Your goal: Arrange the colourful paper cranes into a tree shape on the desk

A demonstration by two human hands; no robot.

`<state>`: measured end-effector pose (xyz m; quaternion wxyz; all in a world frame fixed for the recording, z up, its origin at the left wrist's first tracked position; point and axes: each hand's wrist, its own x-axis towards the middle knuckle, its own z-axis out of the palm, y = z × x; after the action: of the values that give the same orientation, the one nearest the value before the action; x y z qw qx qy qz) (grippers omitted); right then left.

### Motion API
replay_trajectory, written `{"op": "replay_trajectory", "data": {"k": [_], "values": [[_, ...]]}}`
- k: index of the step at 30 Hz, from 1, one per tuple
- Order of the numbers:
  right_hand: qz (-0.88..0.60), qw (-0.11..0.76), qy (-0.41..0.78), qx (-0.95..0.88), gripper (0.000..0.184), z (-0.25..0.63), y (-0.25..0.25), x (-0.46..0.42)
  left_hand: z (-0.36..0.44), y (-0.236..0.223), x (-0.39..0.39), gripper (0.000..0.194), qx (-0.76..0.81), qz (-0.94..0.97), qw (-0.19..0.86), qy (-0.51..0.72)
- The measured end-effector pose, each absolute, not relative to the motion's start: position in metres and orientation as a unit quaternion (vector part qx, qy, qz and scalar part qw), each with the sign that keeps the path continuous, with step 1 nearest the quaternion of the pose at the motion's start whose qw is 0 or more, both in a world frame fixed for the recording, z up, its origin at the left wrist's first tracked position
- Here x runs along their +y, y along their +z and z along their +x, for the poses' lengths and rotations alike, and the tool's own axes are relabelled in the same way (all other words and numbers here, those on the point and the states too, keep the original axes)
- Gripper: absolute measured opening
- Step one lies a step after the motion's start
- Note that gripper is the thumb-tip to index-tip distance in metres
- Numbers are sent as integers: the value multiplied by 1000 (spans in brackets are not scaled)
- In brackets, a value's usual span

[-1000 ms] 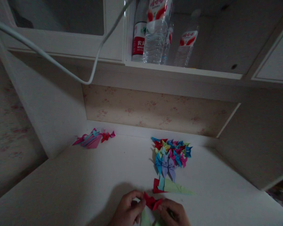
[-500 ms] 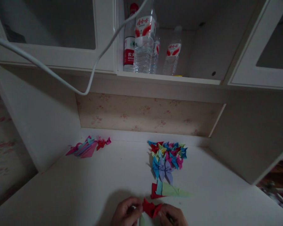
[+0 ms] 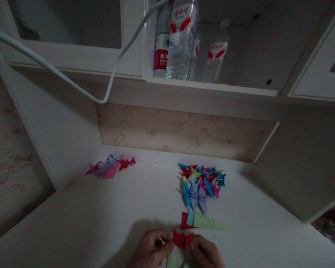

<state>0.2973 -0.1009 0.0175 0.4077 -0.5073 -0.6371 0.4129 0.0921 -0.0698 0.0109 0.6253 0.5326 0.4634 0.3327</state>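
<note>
A red folded-paper piece (image 3: 182, 239) with pointed corners is held between my two hands, low over the white desk. My left hand (image 3: 154, 247) pinches its left end between thumb and forefinger. At its right end, my right hand (image 3: 204, 251) grips it with bent fingers. Pale green paper (image 3: 171, 259) lies below the red piece, partly hidden by my hands. Just beyond the hands rest a light green folded strip (image 3: 209, 220), a light blue piece (image 3: 190, 217) and a red paper (image 3: 184, 220), overlapping one another.
A cluster of multicoloured folded-paper pieces (image 3: 203, 180) lies farther back on the desk (image 3: 123, 208). Pink, blue and red papers (image 3: 110, 167) sit at the back left. Plastic bottles (image 3: 181, 44) stand on the shelf above, and a white cable (image 3: 72, 91) hangs across the upper left.
The view has shifted a little, so the cabinet and papers sit slightly higher and farther right. Both hands still hold the red folded paper, its angle slightly changed.
</note>
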Motion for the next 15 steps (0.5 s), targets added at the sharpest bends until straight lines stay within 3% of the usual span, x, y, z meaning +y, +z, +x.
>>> {"op": "replay_trajectory", "data": {"k": [8, 15], "values": [[-520, 411, 389, -640, 45, 300, 13, -100, 89, 18, -71, 46, 451, 527, 627, 355], [-512, 439, 449, -586, 38, 302, 7, -105, 92, 30, -73, 46, 463, 479, 649, 368]]}}
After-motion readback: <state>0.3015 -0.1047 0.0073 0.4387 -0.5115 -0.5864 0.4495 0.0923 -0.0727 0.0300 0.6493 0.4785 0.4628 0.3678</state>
